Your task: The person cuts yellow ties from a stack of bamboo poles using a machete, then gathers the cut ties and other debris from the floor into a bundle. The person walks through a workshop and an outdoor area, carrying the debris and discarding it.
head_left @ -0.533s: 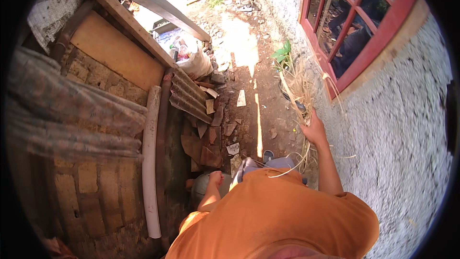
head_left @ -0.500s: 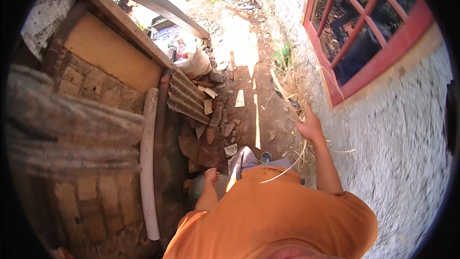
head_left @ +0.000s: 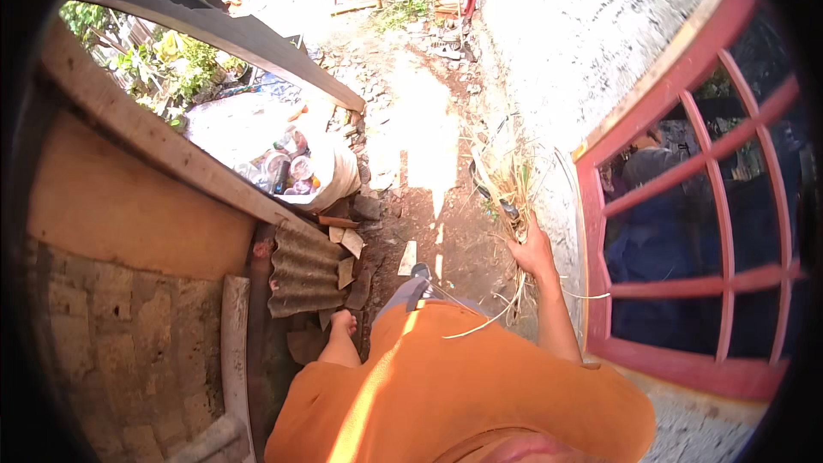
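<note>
My right hand (head_left: 533, 253) is closed round the lower end of a bundle of dry grass (head_left: 513, 167), held out in front of me beside the wall. Loose pale stalks trail from it below the hand. Among the stalks a dark, shiny piece (head_left: 509, 208) shows just above my fingers; its kind I cannot make out. My left hand (head_left: 344, 322) hangs low at my left side near the corrugated sheet, its fingers curled, with nothing visible in them.
A red-framed window (head_left: 720, 283) and a rough whitewashed wall (head_left: 549, 43) flank my right. On the left are a brick wall (head_left: 129, 351), a slanting wooden beam (head_left: 171, 159), a corrugated sheet (head_left: 304, 270) and a white sack (head_left: 339, 176) of plastic waste. Broken tiles (head_left: 345, 273) lie along the dirt path.
I have moved forward along the path; the sack and corrugated sheet are nearer, and the window fills more of the right side. The grass bundle stays in my right hand.
</note>
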The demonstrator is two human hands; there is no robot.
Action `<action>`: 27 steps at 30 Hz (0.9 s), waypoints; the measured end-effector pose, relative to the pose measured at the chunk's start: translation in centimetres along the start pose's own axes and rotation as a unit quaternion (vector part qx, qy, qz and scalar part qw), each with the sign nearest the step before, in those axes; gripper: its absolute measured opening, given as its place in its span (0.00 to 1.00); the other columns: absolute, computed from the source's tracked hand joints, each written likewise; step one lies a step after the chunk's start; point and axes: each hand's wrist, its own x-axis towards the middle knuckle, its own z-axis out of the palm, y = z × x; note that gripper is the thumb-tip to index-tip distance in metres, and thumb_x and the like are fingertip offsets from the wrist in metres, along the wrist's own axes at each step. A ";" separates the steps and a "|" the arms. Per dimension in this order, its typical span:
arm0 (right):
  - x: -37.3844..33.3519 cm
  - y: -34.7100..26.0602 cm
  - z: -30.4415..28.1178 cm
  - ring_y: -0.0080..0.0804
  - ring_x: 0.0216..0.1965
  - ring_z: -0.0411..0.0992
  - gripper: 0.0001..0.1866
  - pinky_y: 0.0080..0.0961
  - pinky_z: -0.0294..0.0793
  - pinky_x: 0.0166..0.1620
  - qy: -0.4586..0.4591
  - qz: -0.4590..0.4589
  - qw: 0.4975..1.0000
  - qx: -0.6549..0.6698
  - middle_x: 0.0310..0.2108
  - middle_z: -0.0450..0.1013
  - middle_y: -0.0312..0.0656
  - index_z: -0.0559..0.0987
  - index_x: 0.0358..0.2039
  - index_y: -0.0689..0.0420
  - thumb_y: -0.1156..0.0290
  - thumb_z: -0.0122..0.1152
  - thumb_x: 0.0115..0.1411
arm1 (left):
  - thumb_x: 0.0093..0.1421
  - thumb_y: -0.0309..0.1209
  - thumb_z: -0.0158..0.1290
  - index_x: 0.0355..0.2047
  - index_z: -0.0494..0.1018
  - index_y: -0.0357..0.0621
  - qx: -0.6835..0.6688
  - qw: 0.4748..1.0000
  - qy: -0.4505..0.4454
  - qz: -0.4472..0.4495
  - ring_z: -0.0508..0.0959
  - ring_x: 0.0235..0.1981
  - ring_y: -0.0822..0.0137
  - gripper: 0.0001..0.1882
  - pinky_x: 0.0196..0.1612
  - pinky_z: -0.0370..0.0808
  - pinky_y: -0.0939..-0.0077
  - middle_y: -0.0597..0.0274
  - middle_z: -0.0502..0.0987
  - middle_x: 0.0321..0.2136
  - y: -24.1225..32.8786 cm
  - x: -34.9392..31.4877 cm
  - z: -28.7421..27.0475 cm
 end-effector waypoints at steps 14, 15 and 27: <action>48.2 -6.4 0.7 0.59 0.45 0.72 0.34 0.46 0.71 0.47 0.027 -0.031 0.998 0.038 0.41 0.75 0.57 0.63 0.57 0.54 0.71 0.60 0.46 | 0.61 0.29 0.45 0.44 0.74 0.37 -0.048 0.939 -0.039 0.337 0.75 0.23 0.70 0.14 0.28 0.72 0.74 0.61 0.77 0.25 54.6 2.3 22.4; 52.6 -7.4 1.6 0.60 0.45 0.72 0.34 0.46 0.71 0.47 0.010 -0.028 0.999 0.040 0.41 0.75 0.57 0.63 0.57 0.54 0.71 0.59 0.46 | 0.61 0.30 0.45 0.41 0.75 0.37 -0.069 0.945 -0.007 0.320 0.74 0.21 0.70 0.13 0.26 0.72 0.73 0.60 0.76 0.24 55.5 4.4 22.6; 96.4 -25.2 4.5 0.59 0.47 0.72 0.40 0.45 0.71 0.49 -0.089 -0.233 0.969 0.004 0.44 0.74 0.58 0.59 0.62 0.54 0.73 0.63 0.47 | 0.56 0.28 0.43 0.23 0.75 0.41 -0.129 0.988 0.084 -0.025 0.73 0.17 0.66 0.11 0.17 0.67 0.69 0.58 0.75 0.19 66.7 10.2 31.7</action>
